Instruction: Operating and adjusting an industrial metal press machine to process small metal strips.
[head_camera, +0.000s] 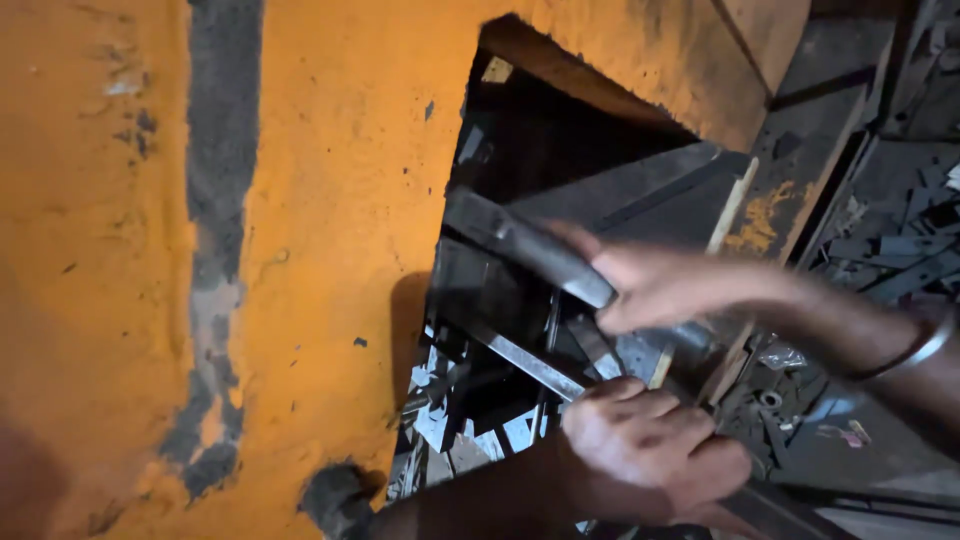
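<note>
Right hand (655, 285) wrapped around a dark flat metal bar (525, 245), angled up and left into a dark opening (520, 130) in an orange machine panel (330, 220). Left hand (650, 445) below, closed over a thin bright metal strip (525, 362). Metal bangle (925, 345) on the right wrist. Scattered metal offcuts (455, 430) inside the opening and more at far right (900, 240).

We see a big orange wall (330, 250) with a hole, and metal scraps (900, 240) lying at the right.
</note>
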